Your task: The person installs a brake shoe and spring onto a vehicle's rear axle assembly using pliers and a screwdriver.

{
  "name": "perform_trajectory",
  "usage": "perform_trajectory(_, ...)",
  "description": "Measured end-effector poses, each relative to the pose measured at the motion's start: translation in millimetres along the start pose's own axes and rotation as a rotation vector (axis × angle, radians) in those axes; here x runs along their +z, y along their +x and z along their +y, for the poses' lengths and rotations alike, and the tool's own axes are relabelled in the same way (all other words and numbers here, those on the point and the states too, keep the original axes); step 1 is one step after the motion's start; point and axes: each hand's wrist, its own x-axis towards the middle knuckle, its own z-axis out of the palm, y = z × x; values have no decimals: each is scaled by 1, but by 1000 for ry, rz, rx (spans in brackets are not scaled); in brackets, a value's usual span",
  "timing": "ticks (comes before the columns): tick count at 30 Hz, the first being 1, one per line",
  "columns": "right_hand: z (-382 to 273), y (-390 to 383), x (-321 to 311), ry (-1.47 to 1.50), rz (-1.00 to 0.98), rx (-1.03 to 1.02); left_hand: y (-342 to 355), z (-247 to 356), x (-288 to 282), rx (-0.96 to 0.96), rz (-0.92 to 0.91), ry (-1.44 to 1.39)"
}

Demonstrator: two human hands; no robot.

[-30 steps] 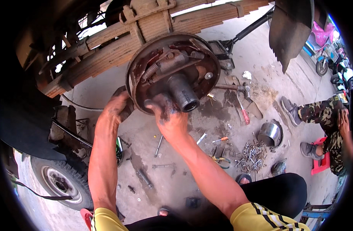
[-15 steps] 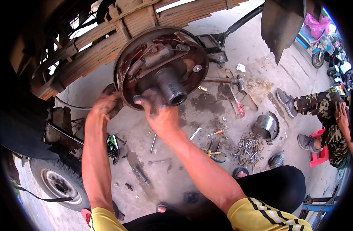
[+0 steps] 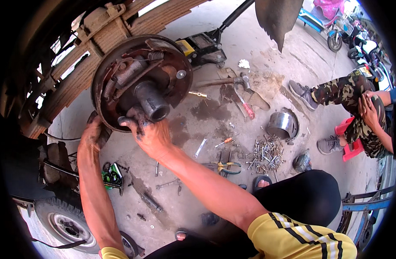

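Observation:
A rusty drum brake assembly (image 3: 101, 97) faces me, with springs, a curved shoe and a dark hub tube (image 3: 151, 101) jutting from its middle. My right hand (image 3: 148, 136), blackened with grease, reaches in just below the tube at the lower rim. Its thumb points left across the rim; the fingers curl inward out of sight, and whatever they hold is hidden. My left hand (image 3: 94, 133) is at the lower left, against the back of the backing plate. Its fingers are mostly hidden behind the plate's edge.
Leaf springs (image 3: 81, 64) run behind the brake, near a floor jack (image 3: 202, 47). On the ground lie a hammer (image 3: 219, 82), pliers (image 3: 228, 167), a heap of bolts (image 3: 267, 154) and a metal ring (image 3: 281, 125). A seated person (image 3: 357, 103) is at right; a tyre (image 3: 66, 224) lies lower left.
The view has swung to the right, so the brake and both hands now appear farther left in the picture. Both hands stay at the brake's lower edge, in nearly the same pose.

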Motion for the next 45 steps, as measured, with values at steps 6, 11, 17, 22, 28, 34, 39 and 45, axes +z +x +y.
perform_trajectory(6,-10,-1,-12,-7,-112,5,-4,-6,-20,64,91,101)
perform_trajectory(11,13,-40,-33,67,-22,-91,-33,-3,2,196,28,146)
perform_trajectory(17,41,-51,-96,134,-64,405,-74,-3,33,237,-107,495)
perform_trajectory(22,48,29,-131,-39,179,211,-74,-8,34,331,57,726)
perform_trajectory(28,63,93,-140,-296,-115,-48,-75,-12,49,378,97,666)
perform_trajectory(34,59,133,-169,-672,-744,-205,-80,-7,54,342,144,699)
perform_trajectory(39,37,123,-199,-825,-1047,-291,-86,-12,58,381,227,869)
perform_trajectory(45,81,43,-223,-805,-1422,-478,-108,-58,40,417,363,970)
